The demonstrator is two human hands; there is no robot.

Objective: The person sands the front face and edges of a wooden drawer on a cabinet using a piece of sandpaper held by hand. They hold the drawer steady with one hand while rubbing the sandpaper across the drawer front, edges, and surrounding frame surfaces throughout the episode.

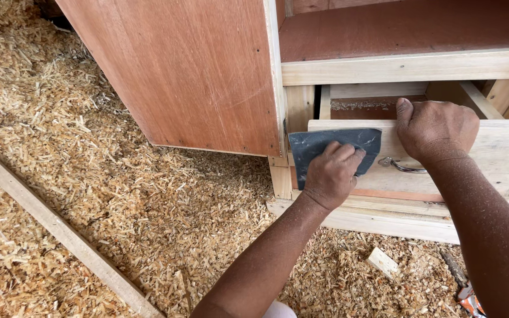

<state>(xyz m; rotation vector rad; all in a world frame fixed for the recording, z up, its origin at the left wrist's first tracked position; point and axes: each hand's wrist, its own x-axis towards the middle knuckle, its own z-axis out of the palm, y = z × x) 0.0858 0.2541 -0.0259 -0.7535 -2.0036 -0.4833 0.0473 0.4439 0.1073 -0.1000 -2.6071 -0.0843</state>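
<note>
My left hand (pixel 332 174) presses a dark grey sheet of sandpaper (pixel 325 146) flat against the left end of a pale wooden drawer front (pixel 502 150). The sheet is creased and covers the drawer's left corner. My right hand (pixel 437 131) grips the top edge of the same drawer front, thumb hooked over it. Just below that hand, a curved metal handle (pixel 400 166) is fixed to the drawer front. The drawer is pulled partly out of a reddish plywood cabinet (pixel 195 70).
Wood shavings (pixel 89 176) cover the floor thickly. A long wooden strip (pixel 48 224) lies diagonally at the lower left. A small offcut block (pixel 383 261) rests in the shavings below the cabinet base, and a small tool's tip (pixel 469 297) shows at the lower right.
</note>
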